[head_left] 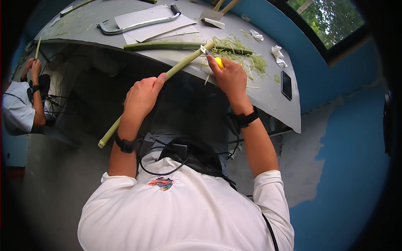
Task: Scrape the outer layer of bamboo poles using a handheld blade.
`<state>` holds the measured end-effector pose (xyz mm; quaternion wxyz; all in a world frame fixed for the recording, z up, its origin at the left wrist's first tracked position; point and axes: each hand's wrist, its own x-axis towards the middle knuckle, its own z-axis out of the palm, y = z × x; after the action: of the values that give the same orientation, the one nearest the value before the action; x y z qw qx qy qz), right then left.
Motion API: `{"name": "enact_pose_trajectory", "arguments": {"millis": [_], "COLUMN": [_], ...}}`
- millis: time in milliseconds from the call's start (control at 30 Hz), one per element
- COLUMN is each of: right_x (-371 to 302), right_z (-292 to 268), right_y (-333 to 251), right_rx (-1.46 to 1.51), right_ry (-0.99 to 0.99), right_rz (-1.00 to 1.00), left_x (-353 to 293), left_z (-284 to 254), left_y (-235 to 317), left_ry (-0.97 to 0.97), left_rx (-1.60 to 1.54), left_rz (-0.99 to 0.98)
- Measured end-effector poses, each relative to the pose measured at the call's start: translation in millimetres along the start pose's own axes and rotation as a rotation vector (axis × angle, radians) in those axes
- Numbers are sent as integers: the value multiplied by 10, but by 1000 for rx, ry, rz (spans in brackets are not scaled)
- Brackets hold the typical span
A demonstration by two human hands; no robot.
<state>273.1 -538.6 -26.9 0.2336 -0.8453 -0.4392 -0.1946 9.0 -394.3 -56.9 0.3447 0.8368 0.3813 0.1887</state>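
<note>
My left hand (pixel 142 97) is wrapped round the middle of a pale green bamboo pole (pixel 181 69). The pole slants from low on the left up to the near edge of the table, its far end above the tabletop. In my right hand (pixel 233 80) is a yellow-handled utility knife (pixel 219 63), its blade against the pole close to the far end. Fingers partly hide the handle. Beyond lies a darker green bamboo pole (pixel 159 46), with a heap of thin green shavings (pixel 253 63) over and around its right part.
On the grey table (pixel 94 35) a hacksaw (pixel 140 28) rests over sheets of paper (pixel 173 34). Crumpled tissues (pixel 278 56) and a phone (pixel 286 85) lie at the right edge. Brush-like tools (pixel 213 16) stand at the back. At far left another person (pixel 21 102) holds a thin stick.
</note>
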Motion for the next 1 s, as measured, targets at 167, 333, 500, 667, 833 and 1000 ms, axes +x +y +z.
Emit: {"name": "enact_pose_trajectory", "arguments": {"millis": [167,333,500,667,833,1000], "right_x": [0,31,5,21,33,13], "right_z": [-80,-58,-79,-40,-3,-38], "right_y": [-24,-2,6,-1,5,29], "right_rx": [28,87,91,74,47,90], "right_ry": [-68,-44,-64,-57,-43,-57], "right_rz": [-55,-69,-95,-72,7,-77], "left_x": [115,96,115,101,43,60], "left_z": [58,92,175,141,99,96], "left_y": [46,137,191,271,258,228], "left_ry": [28,67,64,50,62,70], "left_rx": [26,74,40,80,149,154], "left_rz": [18,22,22,32,19,28]}}
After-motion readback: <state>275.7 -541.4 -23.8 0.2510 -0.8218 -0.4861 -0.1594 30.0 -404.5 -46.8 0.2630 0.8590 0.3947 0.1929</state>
